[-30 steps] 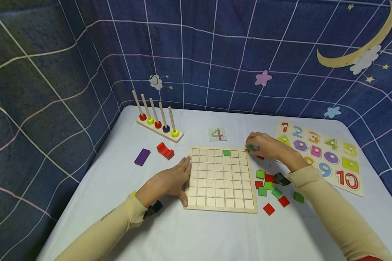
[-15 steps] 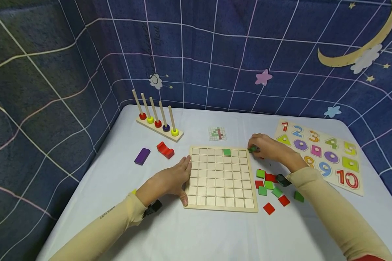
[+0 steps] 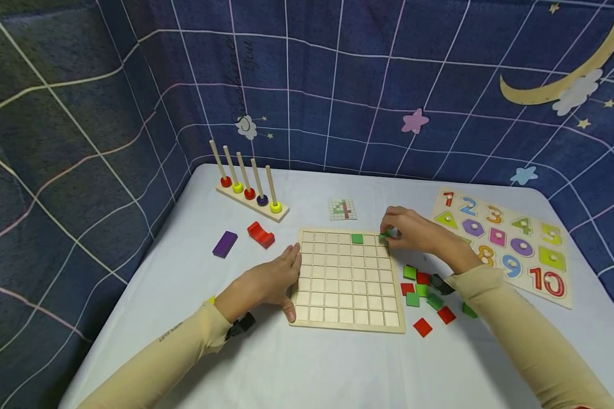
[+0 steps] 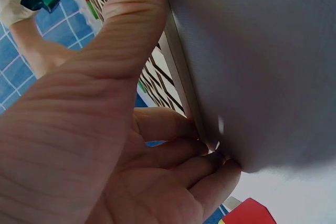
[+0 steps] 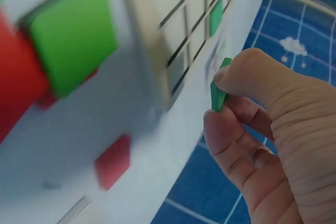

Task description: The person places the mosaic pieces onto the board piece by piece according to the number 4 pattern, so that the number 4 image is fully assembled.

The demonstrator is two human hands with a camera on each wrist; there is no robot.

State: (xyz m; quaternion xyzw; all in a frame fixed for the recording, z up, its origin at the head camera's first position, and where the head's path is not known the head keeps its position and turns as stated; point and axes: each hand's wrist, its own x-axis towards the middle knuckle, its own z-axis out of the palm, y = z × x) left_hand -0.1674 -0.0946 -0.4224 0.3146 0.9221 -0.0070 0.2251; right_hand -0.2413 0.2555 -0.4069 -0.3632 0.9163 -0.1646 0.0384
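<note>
A pale wooden grid board (image 3: 337, 275) lies mid-table, with one green tile (image 3: 357, 238) set in its far row. Along the board's left edge rests my left hand (image 3: 271, 278), fingers against the side and thumb at the near corner. My right hand (image 3: 414, 232) pinches another green tile (image 5: 219, 85) between thumb and fingertips. In the head view that tile is partly hidden and sits over the board's far right corner; the right wrist view shows it tilted and held apart from the board. Right of the board lie several loose green and red tiles (image 3: 422, 327).
A small printed pattern card (image 3: 343, 209) lies behind the board. At back left stands a peg rack (image 3: 258, 205) with colored rings. A red curved block (image 3: 261, 234) and a purple block (image 3: 225, 244) lie left. A number puzzle board (image 3: 511, 250) is at right.
My right hand has moved slightly left, carrying the green tile from beside the board to over its far right corner. My left hand stays at the board's left edge.
</note>
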